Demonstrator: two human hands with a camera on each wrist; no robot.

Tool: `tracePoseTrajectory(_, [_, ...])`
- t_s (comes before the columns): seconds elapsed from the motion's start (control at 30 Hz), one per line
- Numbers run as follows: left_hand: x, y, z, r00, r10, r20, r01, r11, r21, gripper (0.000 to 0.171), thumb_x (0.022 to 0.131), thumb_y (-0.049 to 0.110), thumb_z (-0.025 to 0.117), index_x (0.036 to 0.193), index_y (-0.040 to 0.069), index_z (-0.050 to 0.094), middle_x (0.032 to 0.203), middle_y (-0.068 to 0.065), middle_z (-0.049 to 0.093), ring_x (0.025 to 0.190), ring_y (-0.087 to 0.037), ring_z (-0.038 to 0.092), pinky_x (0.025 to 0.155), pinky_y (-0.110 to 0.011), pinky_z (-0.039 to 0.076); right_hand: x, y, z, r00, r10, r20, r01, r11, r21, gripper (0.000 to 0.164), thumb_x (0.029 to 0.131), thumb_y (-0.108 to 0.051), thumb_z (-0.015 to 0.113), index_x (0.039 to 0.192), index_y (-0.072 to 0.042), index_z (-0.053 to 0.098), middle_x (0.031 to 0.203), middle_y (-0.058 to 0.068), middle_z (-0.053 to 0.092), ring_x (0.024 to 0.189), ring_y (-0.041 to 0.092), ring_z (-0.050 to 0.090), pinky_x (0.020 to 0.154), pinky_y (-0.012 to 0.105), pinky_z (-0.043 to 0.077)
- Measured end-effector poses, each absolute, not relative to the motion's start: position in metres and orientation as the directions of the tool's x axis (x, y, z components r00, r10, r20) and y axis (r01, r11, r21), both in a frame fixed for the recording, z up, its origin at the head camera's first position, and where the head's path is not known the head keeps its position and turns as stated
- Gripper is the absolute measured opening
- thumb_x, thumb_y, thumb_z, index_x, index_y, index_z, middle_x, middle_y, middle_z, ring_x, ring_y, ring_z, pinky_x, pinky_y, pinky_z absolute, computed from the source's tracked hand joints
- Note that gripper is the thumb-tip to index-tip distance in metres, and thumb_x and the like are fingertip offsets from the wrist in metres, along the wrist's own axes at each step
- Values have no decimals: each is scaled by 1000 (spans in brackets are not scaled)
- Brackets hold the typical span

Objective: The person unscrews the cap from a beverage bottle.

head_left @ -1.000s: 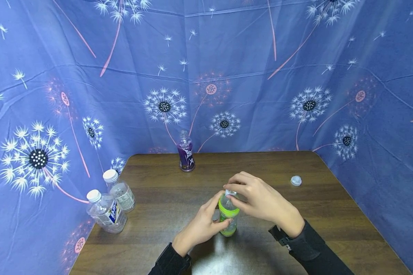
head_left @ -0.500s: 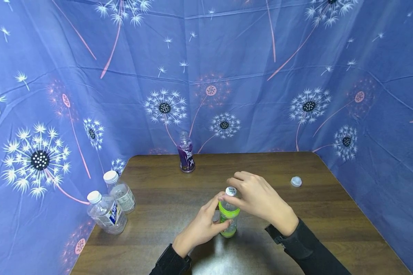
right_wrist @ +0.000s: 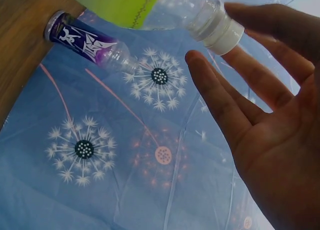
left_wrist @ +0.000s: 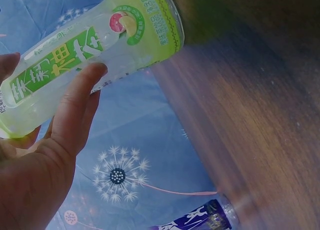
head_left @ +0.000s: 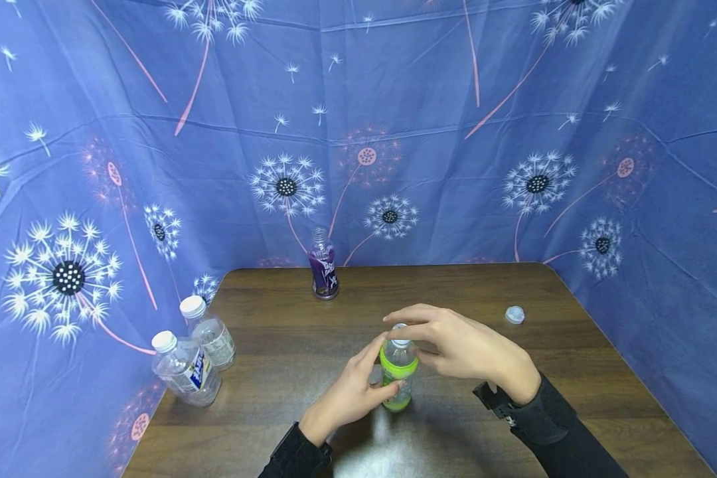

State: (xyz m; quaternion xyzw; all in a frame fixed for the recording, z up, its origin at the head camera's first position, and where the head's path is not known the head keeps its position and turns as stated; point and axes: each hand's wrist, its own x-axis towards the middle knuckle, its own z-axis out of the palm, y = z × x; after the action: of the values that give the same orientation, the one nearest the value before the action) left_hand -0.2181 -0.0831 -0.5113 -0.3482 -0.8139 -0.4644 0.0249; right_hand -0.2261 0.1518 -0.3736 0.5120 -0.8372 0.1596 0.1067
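A clear plastic bottle (head_left: 398, 372) with a green label stands on the table in front of me. My left hand (head_left: 352, 392) grips it round the label, thumb on the near side; the left wrist view shows the fingers against the bottle's label (left_wrist: 57, 64). The white cap (right_wrist: 225, 37) sits on the bottle's neck. Around the cap, my right hand (head_left: 463, 345) hovers with its fingers spread and slightly bent. In the right wrist view a gap shows between a fingertip (right_wrist: 195, 62) and the cap. From the head view, the right fingers partly hide the cap.
A purple-labelled bottle (head_left: 324, 269) without a cap stands at the table's back edge. Two clear bottles with white caps, a nearer one (head_left: 188, 375) and a farther one (head_left: 214, 340), stand at the left edge. A loose cap (head_left: 514, 315) lies at right on the wooden table (head_left: 484, 292).
The right fingers turned about the cap, then loosened and spread over it as the right wrist shifted slightly right. The left hand and its bottle have stayed in place.
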Motion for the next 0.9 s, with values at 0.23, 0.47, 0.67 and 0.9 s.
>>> tracePoseTrajectory(0.23, [-218,-84,-511,-769,543,338,560,316,766,84,99,25,75,164,34,22,148,0,56,127,-19,63,103,-46,57,-228,150,-374,-419,-838,350,-908,397,-136,36,93,4,70,122,-16,77,134,1,69,124,17,66,94,34,60])
tracePoseTrajectory(0.47, [-218,-84,-510,-770,540,341,563,323,760,88,98,25,76,165,35,19,153,0,53,128,-18,62,105,-47,56,-227,145,-374,-440,-815,376,-894,437,-101,27,95,-8,77,120,-15,77,119,-3,70,107,12,67,86,29,59])
tracePoseTrajectory(0.67, [-218,-83,-511,-764,544,347,569,314,760,83,99,24,75,163,35,23,147,2,56,125,-17,64,102,-42,58,-227,138,-375,-500,-772,393,-856,509,-91,23,94,-19,80,117,-14,79,96,-6,61,77,1,53,67,17,49])
tracePoseTrajectory(0.9, [-218,-81,-511,-771,541,335,560,326,762,81,99,26,75,162,36,25,150,1,55,126,-18,63,99,-41,59,-228,130,-379,-571,-702,427,-799,595,-89,15,95,-31,79,93,-17,76,80,-10,56,60,-5,42,54,13,39])
